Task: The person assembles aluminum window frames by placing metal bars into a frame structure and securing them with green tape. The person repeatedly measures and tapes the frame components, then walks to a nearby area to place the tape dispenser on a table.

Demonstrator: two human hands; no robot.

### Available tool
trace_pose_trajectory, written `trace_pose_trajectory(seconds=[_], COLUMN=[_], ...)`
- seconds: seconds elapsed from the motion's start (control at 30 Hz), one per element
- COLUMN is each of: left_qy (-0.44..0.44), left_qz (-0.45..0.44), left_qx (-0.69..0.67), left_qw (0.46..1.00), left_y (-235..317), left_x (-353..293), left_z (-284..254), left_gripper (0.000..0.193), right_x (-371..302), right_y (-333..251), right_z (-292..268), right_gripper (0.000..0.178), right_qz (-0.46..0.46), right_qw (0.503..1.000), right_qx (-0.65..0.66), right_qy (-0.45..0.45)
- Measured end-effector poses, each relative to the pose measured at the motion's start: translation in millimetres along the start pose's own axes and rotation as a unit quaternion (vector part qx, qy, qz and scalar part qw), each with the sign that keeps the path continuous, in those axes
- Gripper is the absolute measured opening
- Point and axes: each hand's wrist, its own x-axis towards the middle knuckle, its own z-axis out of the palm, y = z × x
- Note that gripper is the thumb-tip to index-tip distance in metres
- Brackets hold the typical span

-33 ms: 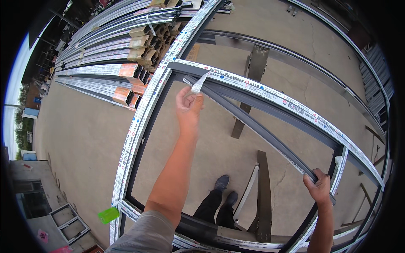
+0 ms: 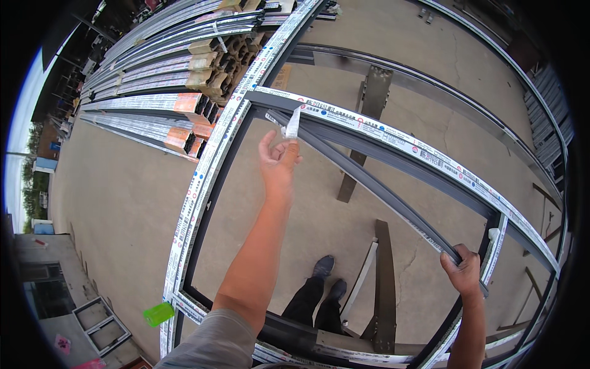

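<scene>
Evidently, my right hand [image 2: 464,272] is gripping the presumably light, stiff bar [image 2: 369,182] suitably near its end, my left hand [image 2: 279,158] pinching loose film [image 2: 293,123].

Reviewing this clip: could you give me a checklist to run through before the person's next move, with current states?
1. Right hand gripping the loose grey profile bar: ok, fingers wrapped near its right end.
2. Left hand pinching the white film strip: cannot tell; fingertips meet its lower end.
3. Bar's left end resting on the frame crossbar: cannot tell, contact unclear.
4. Bar parallel to crossbar: not ok, it slants away.
5. Shoes apart from the brown upright beam: ok.
</scene>
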Motion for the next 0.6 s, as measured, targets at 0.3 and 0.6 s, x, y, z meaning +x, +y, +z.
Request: trace_pose_trajectory(seconds=[0.3, 0.6], left_qy=[-0.137, -0.191], left_qz=[-0.225, -0.233], left_qx=[-0.026, -0.044], left_qw=[0.964, 0.953], left_y=[-52, -52], left_x=[-35, -34], left_z=[24, 44], left_gripper=[0.034, 0.045], right_x=[29, 42], right_y=[-11, -21], right_z=[16, 17], right_gripper=[0.033, 0.034], right_qz=[-0.028, -0.041], right_qw=[0.999, 0.999], right_qx=[-0.014, -0.019], right_qy=[0.007, 0.015])
